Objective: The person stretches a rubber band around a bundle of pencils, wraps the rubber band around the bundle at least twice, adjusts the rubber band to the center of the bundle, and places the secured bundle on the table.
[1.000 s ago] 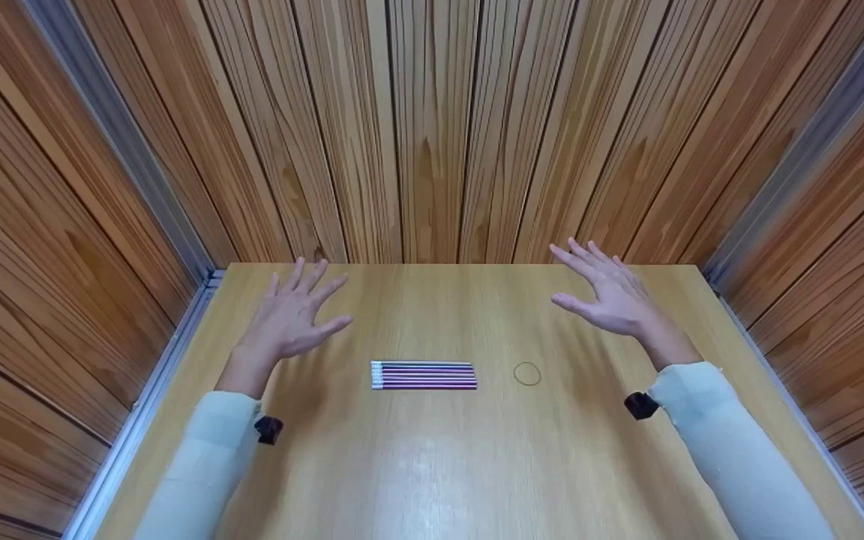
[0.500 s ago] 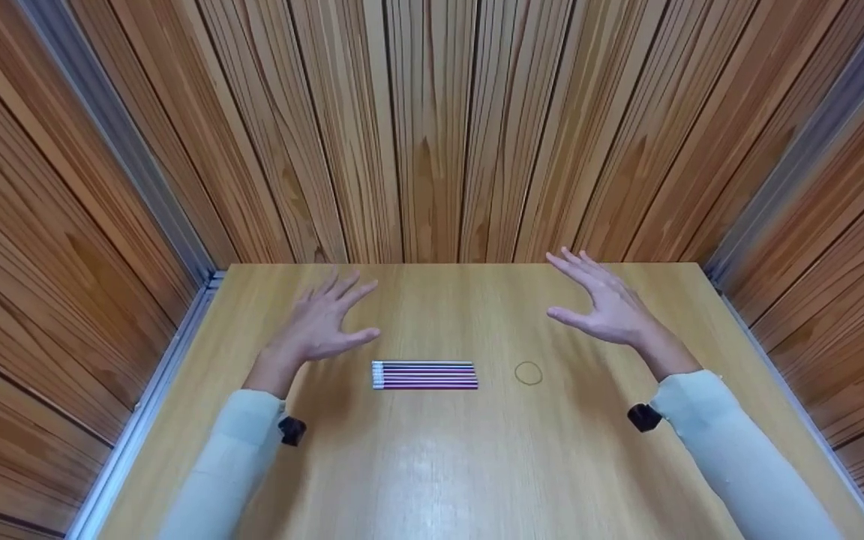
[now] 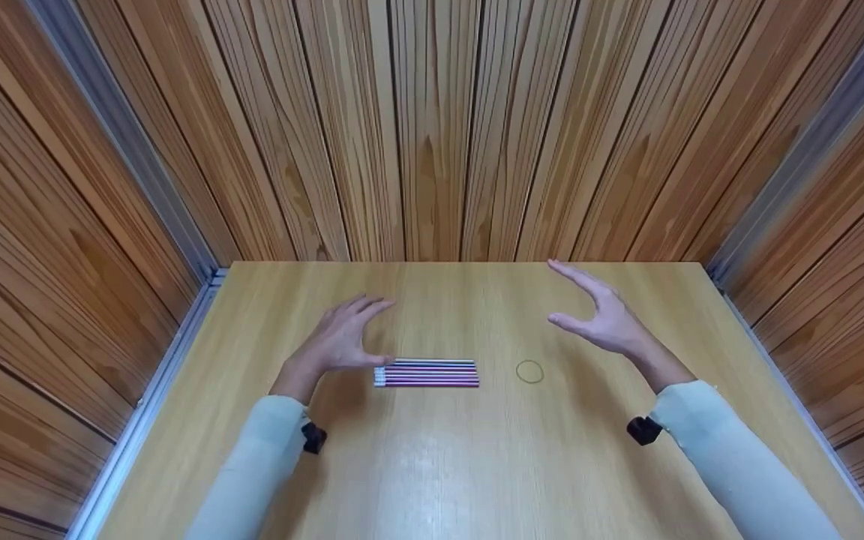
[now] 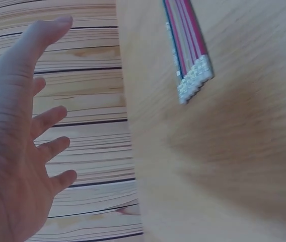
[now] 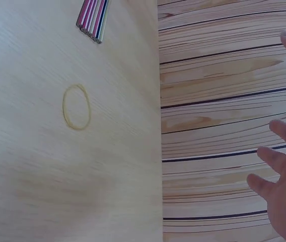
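Several pencils point(image 3: 432, 374) lie side by side in a flat row on the table, striped pink, purple and dark, with white ends point(image 4: 196, 78) toward the left. To their right is a thin yellow rubber band point(image 3: 529, 371), a loose ring in the right wrist view. My left hand point(image 3: 338, 337) hovers above the table with fingers spread; its thumb overlaps the pencils' white ends in the head view. Up and to the right of the rubber band, my right hand point(image 3: 608, 319) is held in the air, thumb and fingers apart, holding nothing.
The wooden table point(image 3: 432, 465) ends at a plank-patterned back wall point(image 3: 432, 135). Similar panels and metal rails point(image 3: 147, 382) flank it on both sides. A small black camera point(image 3: 313, 437) sits at my left wrist, another black camera point(image 3: 643, 430) at my right.
My left hand has moved right and toward me, from left of the pencils to their white ends. My right hand has lowered slightly, and its fingers now line up in the head view.
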`<state>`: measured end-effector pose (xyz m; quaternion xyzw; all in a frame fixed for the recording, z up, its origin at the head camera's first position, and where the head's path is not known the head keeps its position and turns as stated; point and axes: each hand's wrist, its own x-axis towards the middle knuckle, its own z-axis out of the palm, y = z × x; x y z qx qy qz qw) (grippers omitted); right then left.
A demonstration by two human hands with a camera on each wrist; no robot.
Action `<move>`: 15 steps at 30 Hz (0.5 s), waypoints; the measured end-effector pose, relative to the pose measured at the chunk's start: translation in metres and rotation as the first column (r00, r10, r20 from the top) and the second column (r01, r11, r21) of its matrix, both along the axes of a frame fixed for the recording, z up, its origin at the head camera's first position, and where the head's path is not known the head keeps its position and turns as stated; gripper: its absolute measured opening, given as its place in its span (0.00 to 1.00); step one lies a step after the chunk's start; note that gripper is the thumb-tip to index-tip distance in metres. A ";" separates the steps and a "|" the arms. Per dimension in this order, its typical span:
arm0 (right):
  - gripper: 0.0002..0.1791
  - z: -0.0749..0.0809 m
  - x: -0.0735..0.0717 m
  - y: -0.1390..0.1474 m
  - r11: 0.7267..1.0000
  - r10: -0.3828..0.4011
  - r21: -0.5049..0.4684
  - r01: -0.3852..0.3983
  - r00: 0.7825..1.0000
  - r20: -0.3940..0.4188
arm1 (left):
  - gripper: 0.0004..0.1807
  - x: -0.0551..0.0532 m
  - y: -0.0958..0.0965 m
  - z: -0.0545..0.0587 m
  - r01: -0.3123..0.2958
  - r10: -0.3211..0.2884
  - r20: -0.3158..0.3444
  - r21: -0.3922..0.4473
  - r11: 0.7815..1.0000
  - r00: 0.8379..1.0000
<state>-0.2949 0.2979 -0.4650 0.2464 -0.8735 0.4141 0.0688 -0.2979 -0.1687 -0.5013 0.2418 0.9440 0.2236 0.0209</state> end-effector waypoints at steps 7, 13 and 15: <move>0.42 -0.009 0.002 -0.003 0.989 0.057 -0.137 -0.050 0.997 0.052 | 0.53 0.004 0.014 -0.021 -0.031 0.030 0.093 0.012 0.999 0.995; 0.43 -0.021 0.006 -0.010 0.986 0.118 -0.132 -0.106 0.989 0.084 | 0.49 0.004 0.025 -0.036 -0.017 0.018 0.163 -0.010 1.000 0.986; 0.43 -0.026 0.007 -0.012 0.985 0.131 -0.128 -0.119 0.987 0.094 | 0.49 0.004 0.028 -0.040 -0.016 0.018 0.176 -0.012 1.000 0.984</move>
